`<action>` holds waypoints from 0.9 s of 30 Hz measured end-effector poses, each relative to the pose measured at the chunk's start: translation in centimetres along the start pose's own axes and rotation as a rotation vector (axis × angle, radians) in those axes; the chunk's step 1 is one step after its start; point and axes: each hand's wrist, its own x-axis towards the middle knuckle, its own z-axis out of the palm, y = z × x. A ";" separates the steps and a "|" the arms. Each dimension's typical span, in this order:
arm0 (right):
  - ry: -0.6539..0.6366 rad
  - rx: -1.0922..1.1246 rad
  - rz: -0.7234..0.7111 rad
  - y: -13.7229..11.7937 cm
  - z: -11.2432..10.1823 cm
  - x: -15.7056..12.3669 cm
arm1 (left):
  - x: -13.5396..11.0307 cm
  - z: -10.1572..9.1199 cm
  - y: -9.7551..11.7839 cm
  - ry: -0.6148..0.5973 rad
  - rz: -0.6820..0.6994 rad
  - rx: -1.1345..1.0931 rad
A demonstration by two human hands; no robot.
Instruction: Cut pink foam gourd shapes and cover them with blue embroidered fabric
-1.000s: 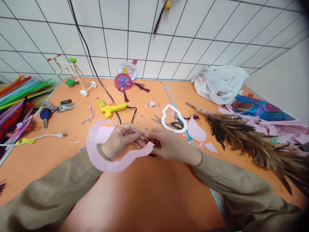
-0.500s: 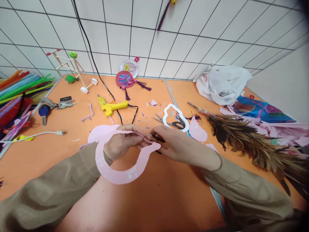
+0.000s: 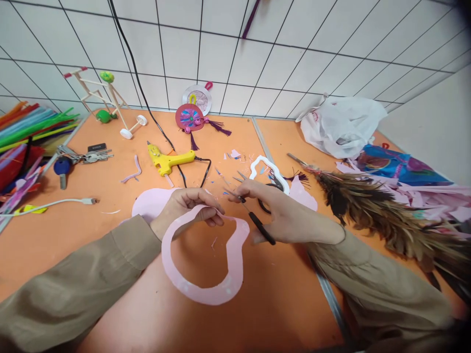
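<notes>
Left hand [image 3: 187, 208] pinching pink ring [image 3: 206, 295] by upper rim, ring hanging above orange table [image 3: 283, 294]. Right hand [image 3: 292, 214] grasping scissors [image 3: 262, 228]; exact finger placement partly hidden. For clean edge, best keep rim taut, turn ring into blades.

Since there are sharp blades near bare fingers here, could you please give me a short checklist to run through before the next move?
1. Pink cutout held: ok, the left hand pinches its upper edge.
2. Scissors in hand: ok, the right hand holds them by the black handles.
3. Blades off the left fingers: ok, they look apart, though close.
4. Cutout's loop unbroken: cannot tell, the left fingers cover part of the top edge.
5. Glue gun cool: cannot tell; it lies on the table, apart from the cutout.
6. Table free of scraps: not ok, small scraps are scattered beyond the hands.
</notes>
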 end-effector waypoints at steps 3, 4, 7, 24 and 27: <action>0.006 0.060 -0.016 0.7 1.1 0.4 | 0.2 0.1 -0.3 0.069 -0.019 -0.087; 0.001 0.123 -0.019 1.0 1.5 0.6 | 0.2 0.1 -0.4 0.082 -0.050 -0.115; -0.043 0.413 0.001 1.9 2.5 1.0 | 0.3 0.2 -0.5 0.100 -0.182 -0.148; 0.247 0.855 0.243 0.8 3.7 0.0 | -0.5 1.7 1.9 0.333 -0.102 -0.197; 0.200 0.912 0.357 0.7 3.5 0.1 | -0.3 1.7 2.0 0.391 -0.105 -0.203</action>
